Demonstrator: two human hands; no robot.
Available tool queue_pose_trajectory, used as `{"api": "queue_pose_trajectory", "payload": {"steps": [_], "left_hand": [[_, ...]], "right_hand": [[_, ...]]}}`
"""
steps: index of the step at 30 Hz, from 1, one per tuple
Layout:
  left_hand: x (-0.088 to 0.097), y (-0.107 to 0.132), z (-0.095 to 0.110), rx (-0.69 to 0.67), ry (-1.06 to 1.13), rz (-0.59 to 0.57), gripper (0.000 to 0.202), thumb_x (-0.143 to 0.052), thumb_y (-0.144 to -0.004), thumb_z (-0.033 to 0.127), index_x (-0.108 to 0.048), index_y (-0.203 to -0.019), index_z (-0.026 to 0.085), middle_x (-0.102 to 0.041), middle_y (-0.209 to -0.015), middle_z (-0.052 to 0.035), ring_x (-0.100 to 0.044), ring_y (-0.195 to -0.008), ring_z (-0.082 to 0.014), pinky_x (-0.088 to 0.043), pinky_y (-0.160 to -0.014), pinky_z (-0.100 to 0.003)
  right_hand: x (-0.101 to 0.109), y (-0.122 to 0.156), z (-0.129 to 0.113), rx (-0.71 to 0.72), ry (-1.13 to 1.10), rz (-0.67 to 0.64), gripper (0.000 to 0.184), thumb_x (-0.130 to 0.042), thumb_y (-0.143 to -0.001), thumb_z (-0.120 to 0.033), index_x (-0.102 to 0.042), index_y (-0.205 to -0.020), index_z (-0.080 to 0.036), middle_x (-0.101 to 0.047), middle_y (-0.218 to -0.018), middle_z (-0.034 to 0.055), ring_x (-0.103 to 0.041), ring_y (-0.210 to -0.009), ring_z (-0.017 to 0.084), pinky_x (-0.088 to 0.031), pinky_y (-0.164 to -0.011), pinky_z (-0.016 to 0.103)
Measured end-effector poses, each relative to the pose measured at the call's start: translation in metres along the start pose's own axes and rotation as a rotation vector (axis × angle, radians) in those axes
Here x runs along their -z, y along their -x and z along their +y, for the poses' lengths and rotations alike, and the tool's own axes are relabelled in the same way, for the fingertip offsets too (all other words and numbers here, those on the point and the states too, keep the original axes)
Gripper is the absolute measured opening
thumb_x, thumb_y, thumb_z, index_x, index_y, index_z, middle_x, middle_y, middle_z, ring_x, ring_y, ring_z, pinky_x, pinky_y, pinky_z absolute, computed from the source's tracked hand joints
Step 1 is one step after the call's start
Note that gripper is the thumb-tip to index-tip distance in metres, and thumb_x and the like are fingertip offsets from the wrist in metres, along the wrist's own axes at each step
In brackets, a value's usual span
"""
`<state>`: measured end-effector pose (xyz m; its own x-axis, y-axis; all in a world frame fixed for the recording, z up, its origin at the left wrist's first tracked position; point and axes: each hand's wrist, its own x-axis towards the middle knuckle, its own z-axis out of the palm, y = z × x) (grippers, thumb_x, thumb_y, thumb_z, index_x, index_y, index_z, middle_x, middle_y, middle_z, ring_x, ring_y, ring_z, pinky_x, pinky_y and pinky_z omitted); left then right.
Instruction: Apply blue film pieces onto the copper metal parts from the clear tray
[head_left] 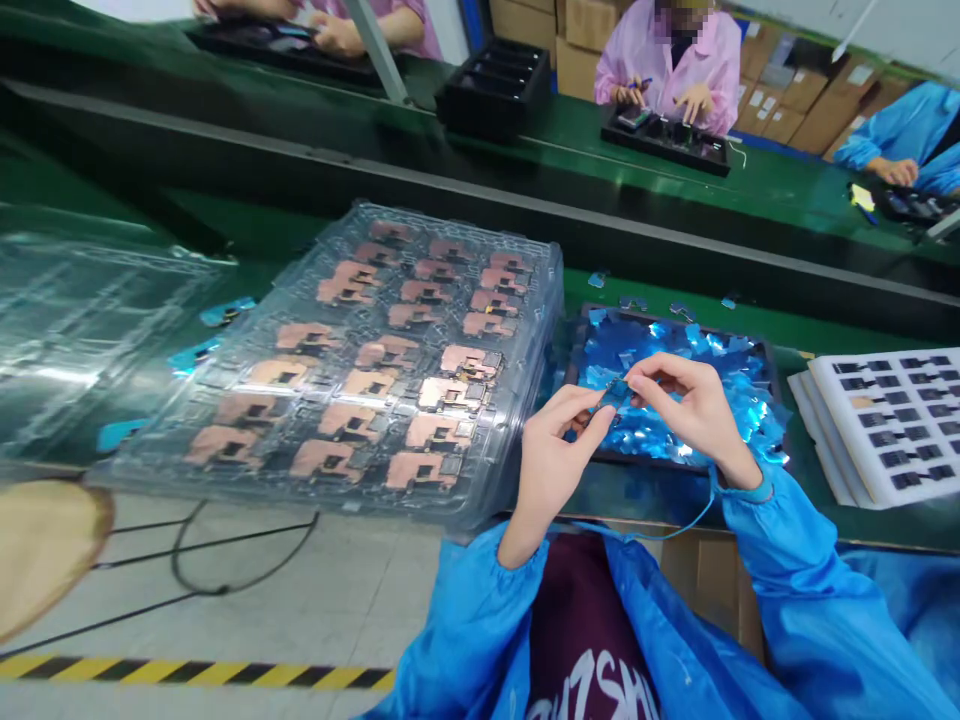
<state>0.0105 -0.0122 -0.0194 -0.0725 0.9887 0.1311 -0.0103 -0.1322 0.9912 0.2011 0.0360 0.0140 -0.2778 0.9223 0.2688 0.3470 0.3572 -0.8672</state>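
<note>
The left hand [555, 440] pinches a small dark part [616, 390] between thumb and fingers, and the right hand [690, 400] pinches its other end; the part, its details too small to tell, is held above a dark-rimmed tray [637, 460] heaped with shiny blue film pieces [679, 345]. The 2 forearms and hands hide some of that heap. Just left stands a clear plastic tray stack [536, 345] bearing copper-coloured boards [424, 470], crowding that side, with blue-filmed pieces [193, 355] and more clear trays [90, 350] beyond. White foam trays [821, 440] lean at right. A blue cord [686, 525] runs from the right wrist across the body. Behind, a long dark ledge [465, 215] separates the far bench, where 3 co-workers sit near black trays [667, 140].
</note>
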Motion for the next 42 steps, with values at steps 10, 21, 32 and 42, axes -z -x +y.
{"api": "queue_pose_trajectory", "payload": {"steps": [10, 21, 32, 42], "left_hand": [[-0.005, 0.009, -0.007, 0.156, 0.137, 0.033, 0.036, -0.087, -0.090, 0.043, -0.084, -0.118, 0.020, -0.080, -0.095, -0.0063, -0.069, -0.070, -0.0156, -0.061, -0.068, -0.027], [0.002, 0.010, -0.014, 0.393, 0.474, 0.022, 0.056, -0.101, -0.075, 0.048, -0.082, -0.119, 0.018, -0.082, -0.120, -0.0118, -0.079, -0.074, -0.0194, -0.066, -0.062, -0.027], [0.004, 0.001, -0.009, 0.538, 0.748, 0.038, 0.055, -0.104, -0.070, 0.034, -0.074, -0.113, 0.016, -0.082, -0.103, -0.0063, -0.078, -0.073, -0.0153, -0.063, -0.062, -0.019], [0.056, 0.028, 0.031, 0.070, 0.140, 0.225, 0.020, -0.077, -0.096, 0.036, -0.081, -0.107, 0.020, -0.076, -0.092, -0.0044, -0.065, -0.064, -0.0134, -0.054, -0.056, -0.023]], "right_hand": [[-0.025, 0.025, 0.002, 0.338, 0.500, 0.318, 0.017, -0.071, -0.108, -0.024, -0.082, -0.117, -0.032, -0.075, -0.106, 0.0084, -0.072, -0.097, 0.026, -0.066, -0.083, 0.045], [-0.017, 0.041, 0.002, 0.741, 0.754, 0.154, 0.027, -0.063, -0.107, -0.005, -0.076, -0.125, -0.020, -0.079, -0.114, 0.0105, -0.073, -0.107, 0.026, -0.067, -0.091, 0.040], [0.001, 0.062, 0.009, 0.689, 0.542, 0.059, 0.024, -0.061, -0.108, -0.008, -0.072, -0.125, -0.023, -0.081, -0.110, 0.0086, -0.078, -0.105, 0.025, -0.068, -0.088, 0.040], [0.050, 0.051, 0.063, -0.070, 0.483, 0.186, 0.021, -0.062, -0.103, -0.042, -0.070, -0.098, -0.024, -0.075, -0.094, 0.0068, -0.072, -0.080, 0.024, -0.059, -0.069, 0.036]]}}
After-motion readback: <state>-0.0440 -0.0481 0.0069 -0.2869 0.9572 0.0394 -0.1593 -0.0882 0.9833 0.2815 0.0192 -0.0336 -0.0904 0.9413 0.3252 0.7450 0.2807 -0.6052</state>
